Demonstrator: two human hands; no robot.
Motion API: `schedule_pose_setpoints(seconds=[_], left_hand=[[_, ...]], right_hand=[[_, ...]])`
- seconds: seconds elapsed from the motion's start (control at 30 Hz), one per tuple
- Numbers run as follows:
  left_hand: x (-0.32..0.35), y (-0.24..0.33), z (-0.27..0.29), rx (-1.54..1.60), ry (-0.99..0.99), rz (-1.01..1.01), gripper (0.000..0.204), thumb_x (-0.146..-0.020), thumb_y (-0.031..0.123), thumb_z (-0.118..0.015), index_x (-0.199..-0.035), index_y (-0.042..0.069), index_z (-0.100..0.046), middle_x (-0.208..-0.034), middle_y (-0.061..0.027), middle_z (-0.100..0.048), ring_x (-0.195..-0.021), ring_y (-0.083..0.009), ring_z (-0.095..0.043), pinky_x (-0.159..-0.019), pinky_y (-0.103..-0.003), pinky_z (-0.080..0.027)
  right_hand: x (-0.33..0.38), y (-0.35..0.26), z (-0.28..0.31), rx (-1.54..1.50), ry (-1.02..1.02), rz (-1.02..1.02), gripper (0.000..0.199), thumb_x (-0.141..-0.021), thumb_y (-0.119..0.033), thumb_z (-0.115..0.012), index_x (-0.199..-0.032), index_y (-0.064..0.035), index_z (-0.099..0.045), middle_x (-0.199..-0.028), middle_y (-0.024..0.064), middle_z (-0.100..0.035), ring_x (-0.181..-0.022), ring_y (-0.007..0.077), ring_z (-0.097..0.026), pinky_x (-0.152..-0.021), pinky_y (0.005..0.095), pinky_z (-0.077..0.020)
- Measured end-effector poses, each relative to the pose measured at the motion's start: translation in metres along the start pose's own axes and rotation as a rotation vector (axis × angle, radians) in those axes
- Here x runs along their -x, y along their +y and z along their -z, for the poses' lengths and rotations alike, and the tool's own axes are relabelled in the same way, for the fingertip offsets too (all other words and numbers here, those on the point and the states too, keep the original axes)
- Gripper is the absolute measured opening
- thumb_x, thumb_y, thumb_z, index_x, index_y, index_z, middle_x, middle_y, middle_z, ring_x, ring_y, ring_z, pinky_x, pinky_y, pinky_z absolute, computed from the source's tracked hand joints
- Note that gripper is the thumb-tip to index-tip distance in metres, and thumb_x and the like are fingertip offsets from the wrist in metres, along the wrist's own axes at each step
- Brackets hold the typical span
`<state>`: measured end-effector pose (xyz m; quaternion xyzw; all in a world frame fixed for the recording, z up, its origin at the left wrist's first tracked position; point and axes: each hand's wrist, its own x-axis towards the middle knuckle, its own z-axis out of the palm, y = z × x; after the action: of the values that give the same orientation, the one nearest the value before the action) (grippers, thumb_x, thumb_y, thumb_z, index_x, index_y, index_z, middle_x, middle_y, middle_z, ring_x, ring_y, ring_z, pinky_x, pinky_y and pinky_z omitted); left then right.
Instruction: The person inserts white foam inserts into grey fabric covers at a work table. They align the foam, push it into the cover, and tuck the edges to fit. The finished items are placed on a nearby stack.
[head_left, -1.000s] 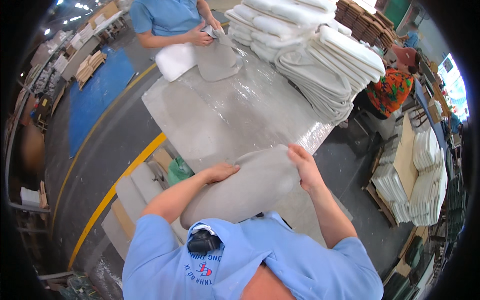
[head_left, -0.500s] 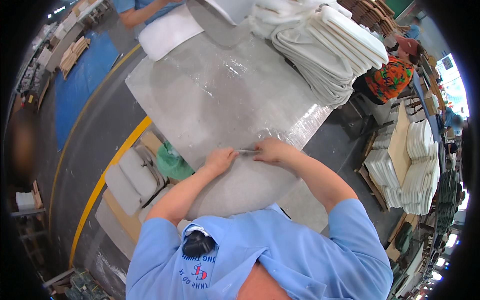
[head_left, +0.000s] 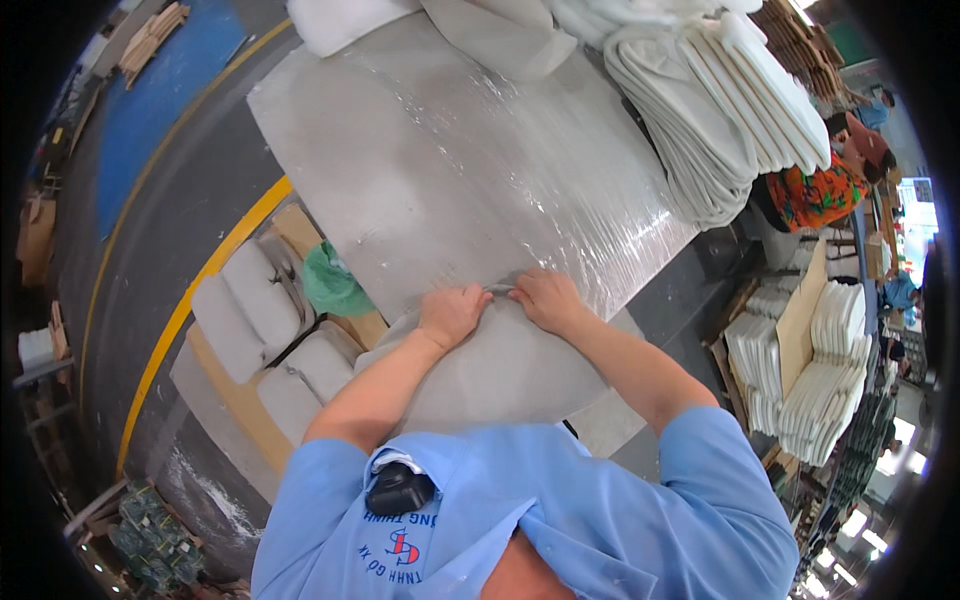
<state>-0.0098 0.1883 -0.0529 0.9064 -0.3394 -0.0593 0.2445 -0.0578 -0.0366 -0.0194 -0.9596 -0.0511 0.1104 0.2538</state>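
Observation:
A grey fabric-covered cushion [head_left: 500, 365] with a rounded outline lies close against my body, at the near edge of a plastic-covered table [head_left: 470, 180]. Along its far rim, my left hand [head_left: 455, 313] pinches the grey fabric edge with closed fingers. My right hand [head_left: 547, 300] grips the same edge a short way to the right, its fingers bent over it. A small stretch of folded edge shows between the two hands. My forearms lie over the cushion's left and right sides, and the fingertips are partly hidden.
Grey covers [head_left: 675, 130] and white pads [head_left: 755, 90] are stacked at the table's far right. A white padded piece [head_left: 345, 20] lies far left. Left of the table are grey cushions [head_left: 250, 295] and a green plastic bag [head_left: 333, 283]. A person [head_left: 815, 195] sits beyond right.
My hands have come slightly closer together along the fabric edge, which now looks more folded. The view has shifted, and the co-worker's arm at the far left has gone out of sight.

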Motion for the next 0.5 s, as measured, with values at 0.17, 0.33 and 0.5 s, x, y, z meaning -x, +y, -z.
schedule_pose_setpoints(seconds=[0.17,0.33,0.5], left_hand=[[-0.010,-0.008,0.028,0.232,-0.198,0.195,0.034,-0.102,0.040,-0.065,-0.104,0.007,-0.068,-0.092,-0.0120,-0.074,-0.082,-0.0324,-0.072,-0.073,-0.045,-0.056],[0.050,-0.041,0.130,0.453,-0.157,0.418,0.054,-0.099,0.039,-0.069,-0.140,0.006,-0.061,-0.135,-0.0159,-0.067,-0.126,-0.0298,-0.064,-0.106,-0.041,-0.050],[0.160,-0.021,0.166,0.256,-0.420,0.724,0.104,-0.085,0.053,-0.079,-0.159,-0.006,-0.033,-0.147,-0.0319,-0.054,-0.140,-0.0423,-0.053,-0.117,-0.044,-0.042]], right_hand=[[-0.005,-0.007,0.019,-0.047,-0.077,-0.176,0.035,-0.097,-0.041,-0.068,-0.103,-0.0068,-0.072,-0.105,0.0147,-0.071,-0.107,0.0391,-0.067,-0.087,0.0511,-0.0537],[0.046,-0.003,0.086,0.001,-0.156,-0.388,0.086,-0.087,-0.057,-0.077,-0.150,-0.0056,-0.050,-0.127,0.0269,-0.066,-0.128,0.0433,-0.061,-0.105,0.0475,-0.0515],[0.095,0.009,0.111,-0.419,-0.475,-0.709,0.119,-0.076,-0.058,-0.088,-0.158,0.0070,-0.032,-0.135,0.0299,-0.062,-0.124,0.0397,-0.066,-0.102,0.0446,-0.0549]])
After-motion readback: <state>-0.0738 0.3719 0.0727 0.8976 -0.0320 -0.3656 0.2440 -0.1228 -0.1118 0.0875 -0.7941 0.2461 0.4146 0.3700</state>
